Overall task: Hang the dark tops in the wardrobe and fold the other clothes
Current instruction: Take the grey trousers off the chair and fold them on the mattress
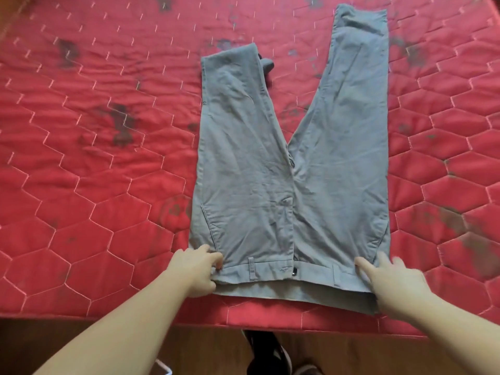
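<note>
Two hands work the waistband of grey trousers point(292, 169) spread flat on a red quilted mattress point(94, 158), waistband at its near edge. Left hand point(197, 269) pinches the waistband's left corner; right hand point(392, 282), blurred, seems to press its right end with straight fingers. One leg is folded back.
</note>
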Action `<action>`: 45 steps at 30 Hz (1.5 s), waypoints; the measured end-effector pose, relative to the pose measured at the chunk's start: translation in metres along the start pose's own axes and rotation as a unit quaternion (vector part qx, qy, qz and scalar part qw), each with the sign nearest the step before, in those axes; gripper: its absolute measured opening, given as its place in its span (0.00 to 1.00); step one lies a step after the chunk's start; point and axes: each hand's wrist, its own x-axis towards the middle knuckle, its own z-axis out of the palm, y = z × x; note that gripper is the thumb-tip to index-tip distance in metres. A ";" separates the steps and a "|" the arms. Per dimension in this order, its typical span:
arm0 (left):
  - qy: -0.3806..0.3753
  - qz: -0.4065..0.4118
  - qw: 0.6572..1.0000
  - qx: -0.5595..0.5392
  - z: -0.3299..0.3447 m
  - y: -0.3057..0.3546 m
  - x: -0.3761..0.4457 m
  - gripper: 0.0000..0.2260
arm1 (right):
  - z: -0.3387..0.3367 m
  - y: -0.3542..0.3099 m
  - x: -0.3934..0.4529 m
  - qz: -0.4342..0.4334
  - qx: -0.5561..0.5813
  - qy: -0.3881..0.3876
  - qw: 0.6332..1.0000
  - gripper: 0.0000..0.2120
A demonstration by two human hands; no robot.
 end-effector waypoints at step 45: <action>0.369 -0.032 0.918 -0.141 -0.207 -0.140 0.325 0.28 | -0.435 -0.068 0.489 0.063 0.523 0.022 0.850 0.09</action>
